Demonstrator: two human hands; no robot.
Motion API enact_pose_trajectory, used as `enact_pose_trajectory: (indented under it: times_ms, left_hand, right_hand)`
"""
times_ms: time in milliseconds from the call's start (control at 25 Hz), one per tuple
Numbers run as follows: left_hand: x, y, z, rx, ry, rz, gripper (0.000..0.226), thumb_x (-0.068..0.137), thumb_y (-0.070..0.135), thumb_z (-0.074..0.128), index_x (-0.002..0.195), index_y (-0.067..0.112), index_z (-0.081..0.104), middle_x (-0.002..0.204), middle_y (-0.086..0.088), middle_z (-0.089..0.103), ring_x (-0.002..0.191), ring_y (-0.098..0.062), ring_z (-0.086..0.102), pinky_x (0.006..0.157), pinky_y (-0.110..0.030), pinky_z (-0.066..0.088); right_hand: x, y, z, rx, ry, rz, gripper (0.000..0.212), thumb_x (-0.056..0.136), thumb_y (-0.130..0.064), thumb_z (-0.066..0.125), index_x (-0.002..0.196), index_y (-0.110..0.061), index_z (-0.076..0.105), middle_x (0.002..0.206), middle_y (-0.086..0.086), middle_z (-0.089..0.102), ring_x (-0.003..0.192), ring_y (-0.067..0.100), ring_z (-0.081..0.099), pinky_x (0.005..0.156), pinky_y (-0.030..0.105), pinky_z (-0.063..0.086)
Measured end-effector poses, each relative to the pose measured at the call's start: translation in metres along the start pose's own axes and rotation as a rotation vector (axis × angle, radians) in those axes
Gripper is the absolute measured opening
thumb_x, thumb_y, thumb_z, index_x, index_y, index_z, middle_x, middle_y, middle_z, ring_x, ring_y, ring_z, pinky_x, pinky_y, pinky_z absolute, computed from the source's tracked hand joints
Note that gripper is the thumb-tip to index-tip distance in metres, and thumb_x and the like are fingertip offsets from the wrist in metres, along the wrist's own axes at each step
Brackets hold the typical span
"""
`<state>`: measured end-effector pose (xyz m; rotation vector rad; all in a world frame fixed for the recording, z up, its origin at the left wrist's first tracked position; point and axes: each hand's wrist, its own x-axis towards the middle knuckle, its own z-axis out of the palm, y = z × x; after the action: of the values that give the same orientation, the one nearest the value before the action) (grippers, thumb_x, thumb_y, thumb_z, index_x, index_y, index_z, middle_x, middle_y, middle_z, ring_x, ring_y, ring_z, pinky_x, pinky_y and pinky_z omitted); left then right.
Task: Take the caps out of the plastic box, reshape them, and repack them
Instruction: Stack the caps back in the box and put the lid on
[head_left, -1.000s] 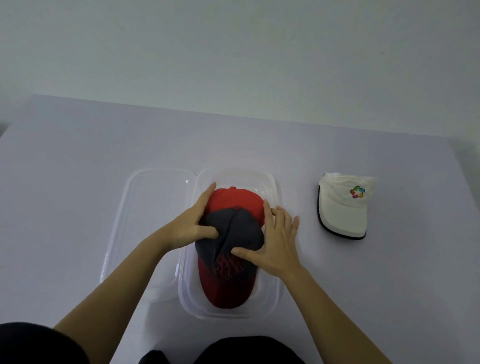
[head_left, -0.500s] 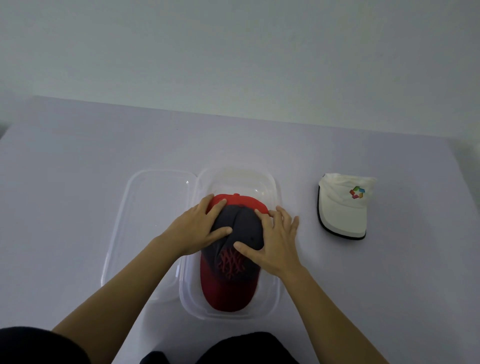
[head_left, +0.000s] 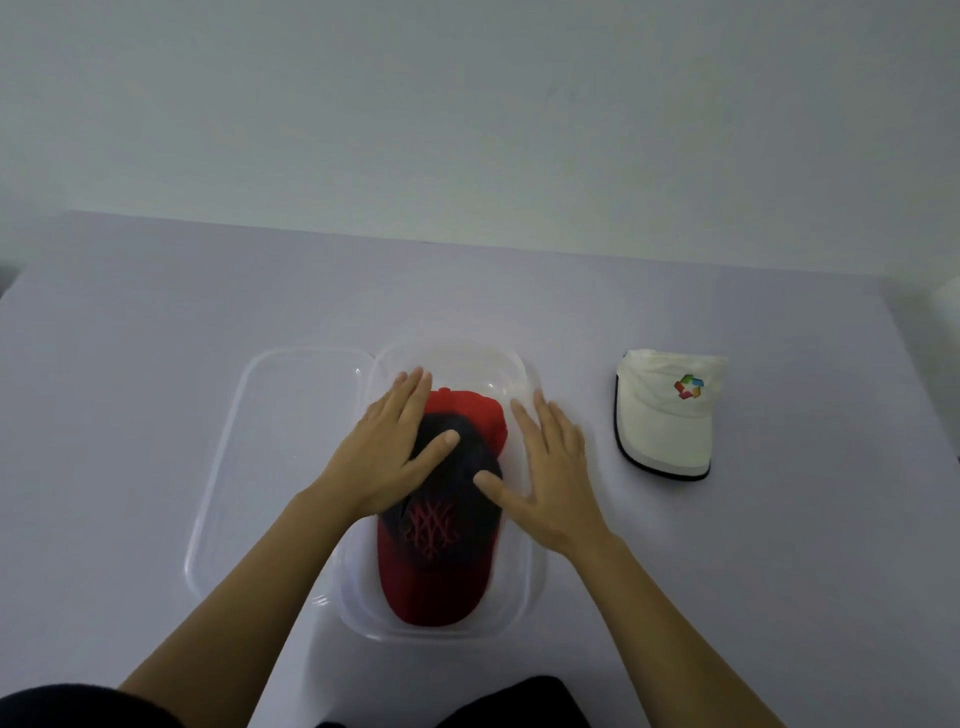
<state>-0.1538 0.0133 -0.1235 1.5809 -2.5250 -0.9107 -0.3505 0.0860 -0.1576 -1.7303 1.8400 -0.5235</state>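
Observation:
A clear plastic box (head_left: 530, 587) stands at the table's near middle. Inside it lies a dark navy cap with a red brim and red embroidery (head_left: 441, 540), stacked over a red cap (head_left: 475, 413) whose crown shows at the far end. My left hand (head_left: 387, 454) rests flat on the left side of the navy cap's crown, fingers spread. Over the box's right side my right hand (head_left: 550, 467) is flat and open, its thumb touching the navy cap. A white cap with a colourful logo (head_left: 667, 415) lies on the table to the right of the box.
The box's clear lid (head_left: 280, 415) lies flat on the table against the box's left side. The pale table (head_left: 156, 338) ends at a wall behind. Dark clothing shows at the bottom edge.
Both hands have flattened and spread apart over the caps; the right hand slid off the navy crown to the box's right side. The navy cap sits lower in the box.

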Motion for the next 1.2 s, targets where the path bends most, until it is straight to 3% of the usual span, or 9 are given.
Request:
enact_pose_trajectory:
  times_ms: [240, 480, 680, 800, 880, 960, 1040, 1120, 1200]
  left_hand:
    - [0.036, 0.106, 0.03, -0.439, 0.056, 0.041, 0.064, 0.097, 0.048, 0.032, 0.151, 0.021, 0.011, 0.159, 0.007, 0.014, 0.145, -0.008, 0.014, 0.113, -0.02, 0.011]
    - [0.111, 0.173, 0.093, -0.677, -0.026, -0.172, 0.062, 0.096, 0.046, 0.04, 0.149, 0.018, 0.022, 0.156, 0.001, 0.028, 0.14, -0.015, 0.032, 0.105, -0.024, 0.025]
    - [0.164, 0.18, 0.111, -0.723, 0.036, -0.21, 0.061, 0.089, 0.043, 0.058, 0.142, 0.023, 0.035, 0.149, 0.001, 0.037, 0.131, -0.021, 0.042, 0.099, -0.032, 0.04]
    - [0.189, 0.175, 0.113, -0.715, -0.131, -0.142, 0.071, 0.078, 0.053, 0.066, 0.14, 0.035, 0.036, 0.149, 0.003, 0.032, 0.133, -0.021, 0.036, 0.105, -0.042, 0.041]
    - [0.196, 0.173, 0.113, -0.757, -0.23, -0.116, 0.065, 0.071, 0.055, 0.071, 0.128, 0.034, 0.046, 0.14, 0.0, 0.045, 0.129, -0.022, 0.045, 0.095, -0.038, 0.049]
    - [0.202, 0.174, 0.117, -0.8, -0.248, -0.12, 0.051, 0.074, 0.044, 0.075, 0.113, 0.023, 0.051, 0.125, -0.007, 0.056, 0.117, -0.027, 0.056, 0.082, -0.036, 0.055]
    - [0.206, 0.176, 0.12, -0.744, -0.223, -0.115, 0.053, 0.072, 0.043, 0.077, 0.106, 0.014, 0.049, 0.117, -0.014, 0.057, 0.11, -0.033, 0.057, 0.082, -0.047, 0.056]
    - [0.207, 0.176, 0.12, -0.725, -0.233, -0.125, 0.06, 0.066, 0.05, 0.076, 0.102, 0.011, 0.049, 0.115, -0.018, 0.058, 0.107, -0.037, 0.058, 0.083, -0.056, 0.053]
    - [0.206, 0.177, 0.117, -0.803, -0.289, -0.164, 0.049, 0.073, 0.043, 0.076, 0.096, 0.011, 0.047, 0.114, -0.019, 0.062, 0.106, -0.038, 0.061, 0.084, -0.059, 0.053]
  right_hand:
    - [-0.005, 0.064, -0.056, 0.089, 0.247, 0.075, 0.083, 0.081, -0.068, 0.039, 0.147, -0.022, 0.022, 0.159, 0.002, 0.012, 0.146, 0.013, 0.003, 0.117, 0.033, 0.007]
    - [-0.004, 0.158, -0.101, 0.248, 0.402, 0.309, 0.066, 0.085, -0.039, 0.054, 0.14, -0.008, 0.034, 0.146, 0.014, 0.035, 0.135, 0.031, 0.03, 0.107, 0.032, 0.024]
    - [0.016, 0.216, -0.128, 0.455, 0.174, 0.411, 0.083, 0.081, -0.031, 0.071, 0.146, -0.016, 0.022, 0.153, 0.005, 0.025, 0.14, 0.023, 0.027, 0.112, 0.042, 0.03]
    - [0.033, 0.24, -0.142, 0.486, 0.087, 0.325, 0.092, 0.079, -0.036, 0.073, 0.148, -0.023, 0.013, 0.157, -0.004, 0.014, 0.142, 0.016, 0.02, 0.114, 0.04, 0.026]
    - [0.045, 0.248, -0.149, 0.536, -0.006, 0.277, 0.092, 0.078, -0.036, 0.073, 0.148, -0.029, 0.013, 0.155, -0.008, 0.018, 0.136, 0.009, 0.022, 0.109, 0.032, 0.028]
    - [0.054, 0.255, -0.153, 0.567, -0.105, 0.259, 0.081, 0.078, -0.035, 0.073, 0.143, -0.03, 0.025, 0.145, -0.007, 0.035, 0.13, 0.01, 0.034, 0.099, 0.026, 0.036]
    - [0.057, 0.258, -0.151, 0.594, -0.136, 0.274, 0.057, 0.077, -0.032, 0.074, 0.123, -0.025, 0.042, 0.122, -0.008, 0.053, 0.115, 0.017, 0.052, 0.084, 0.024, 0.048]
    - [0.057, 0.26, -0.148, 0.623, -0.123, 0.288, 0.04, 0.077, -0.031, 0.074, 0.104, -0.024, 0.045, 0.106, -0.007, 0.059, 0.102, 0.02, 0.06, 0.078, 0.031, 0.054]
    - [0.054, 0.255, -0.146, 0.696, -0.114, 0.284, 0.035, 0.078, -0.029, 0.073, 0.093, -0.025, 0.042, 0.1, -0.005, 0.06, 0.095, 0.017, 0.061, 0.075, 0.03, 0.055]
